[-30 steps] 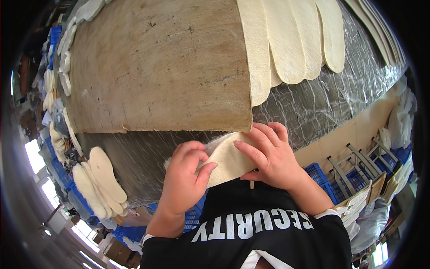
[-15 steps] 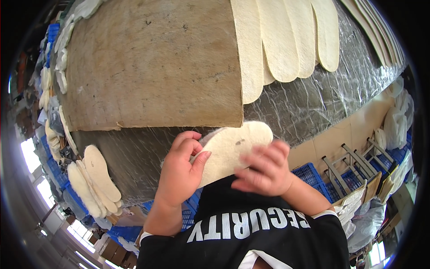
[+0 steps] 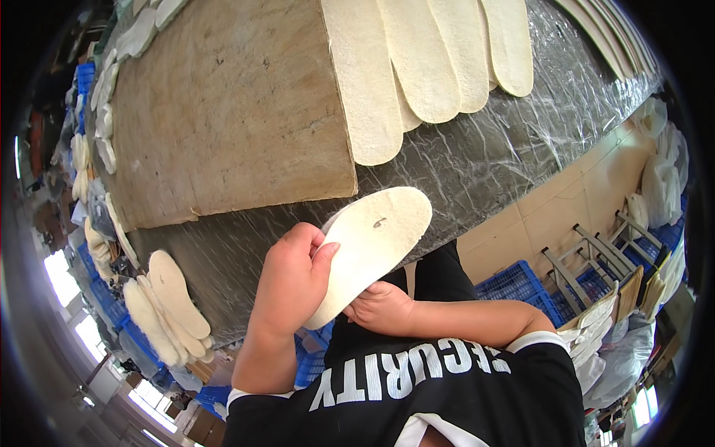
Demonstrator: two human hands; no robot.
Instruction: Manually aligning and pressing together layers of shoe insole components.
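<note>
Person point(image 3: 477, 406) in black, white-trimmed shirt point(image 3: 298, 421) has elongated cream felt-like insole point(image 3: 372, 238) tilted over near edge of dark, plastic-covered table point(image 3: 477, 167). Left hand point(image 3: 292, 279) clamped on its left side, thumb on top; right hand point(image 3: 381, 308) at its lower edge, grip hidden, cannot tell. Beyond: rectangular brown board point(image 3: 231, 112), overlapping cream insoles point(image 3: 424, 59) alongside.

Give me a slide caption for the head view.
Left hand grips a cream insole, right hand at its lower edge.
</note>
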